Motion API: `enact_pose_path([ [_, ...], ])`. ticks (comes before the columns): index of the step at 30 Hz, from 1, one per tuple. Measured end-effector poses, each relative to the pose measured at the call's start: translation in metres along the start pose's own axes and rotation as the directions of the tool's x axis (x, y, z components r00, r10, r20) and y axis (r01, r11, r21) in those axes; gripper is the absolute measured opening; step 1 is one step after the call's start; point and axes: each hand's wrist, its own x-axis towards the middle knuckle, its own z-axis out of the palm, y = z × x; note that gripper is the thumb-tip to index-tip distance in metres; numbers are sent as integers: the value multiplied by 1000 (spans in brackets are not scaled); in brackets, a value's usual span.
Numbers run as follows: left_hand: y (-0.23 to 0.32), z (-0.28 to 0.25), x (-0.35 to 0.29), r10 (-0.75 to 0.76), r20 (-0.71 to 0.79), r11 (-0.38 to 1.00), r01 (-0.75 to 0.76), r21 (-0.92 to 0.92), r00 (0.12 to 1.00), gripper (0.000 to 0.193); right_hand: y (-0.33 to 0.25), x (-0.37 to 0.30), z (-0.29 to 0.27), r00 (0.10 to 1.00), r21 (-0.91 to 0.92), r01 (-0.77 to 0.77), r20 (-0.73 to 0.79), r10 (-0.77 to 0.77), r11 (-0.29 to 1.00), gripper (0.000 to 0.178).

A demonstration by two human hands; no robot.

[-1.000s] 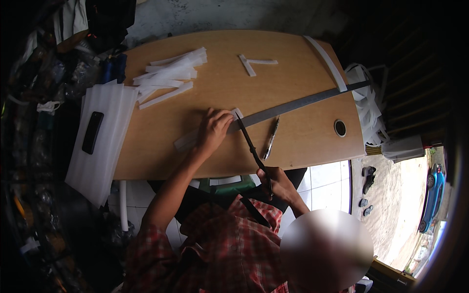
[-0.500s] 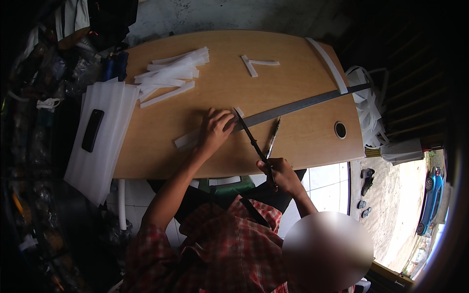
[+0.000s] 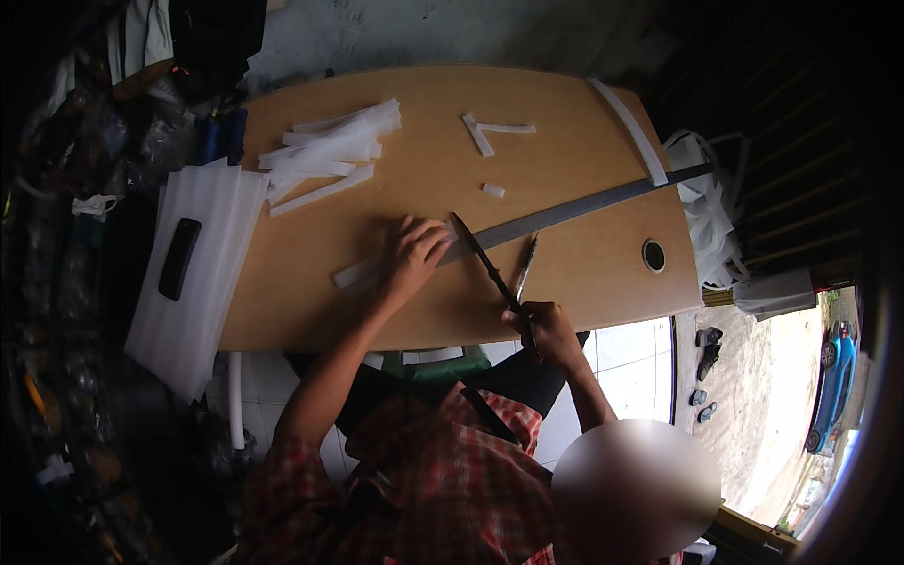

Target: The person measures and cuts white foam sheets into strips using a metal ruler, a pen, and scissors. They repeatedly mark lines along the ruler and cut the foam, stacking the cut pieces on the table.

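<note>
At my far left, a stack of white sheets (image 3: 195, 334) overhangs the edge of the wooden surface (image 3: 282, 282), with a dark phone (image 3: 179, 259) lying on it; a careless elbow could drag the sheets off and the phone with them. Next, the loose pile of strips (image 3: 330, 146) looks light enough that a draught or a sleeve might scatter it.

Nearer the middle, the strip I'm working on (image 3: 353, 276) lies under my left fingers (image 3: 428, 231), bent over its right part, by the ruler's near end. Whether they pinch it or only press, I cannot tell. The tip of my long black scissors (image 3: 476, 243) sits just beside those fingertips, so my worry is a nick if I look away or the strip slips. I cannot see how far apart the blades are. Beyond the tip lies a small offcut (image 3: 493, 190), easily lost.

Close to the scissors, a pen (image 3: 527, 266) could get knocked by the tool and roll. My right fingers (image 3: 541, 315) are wrapped round the handles; a twist of that wrist would likely send a cut crooked.

The steel ruler (image 3: 565, 209) runs off to the right, past the surface's edge, beside a long curved strip (image 3: 631, 132); a bump on that overhanging end could swing it under my left fingers.
</note>
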Motion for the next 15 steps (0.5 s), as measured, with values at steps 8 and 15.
enact_pose_path([
  [8,-64,-39,24,-75,-37,913,84,400,996,20,2,-16,-14,998,313,-68,19,65,947,46],
  [15,-73,-42,48,-191,-151,772,244,587,970,78,43,-24,-32,965,305,45,-258,37,951,39],
])
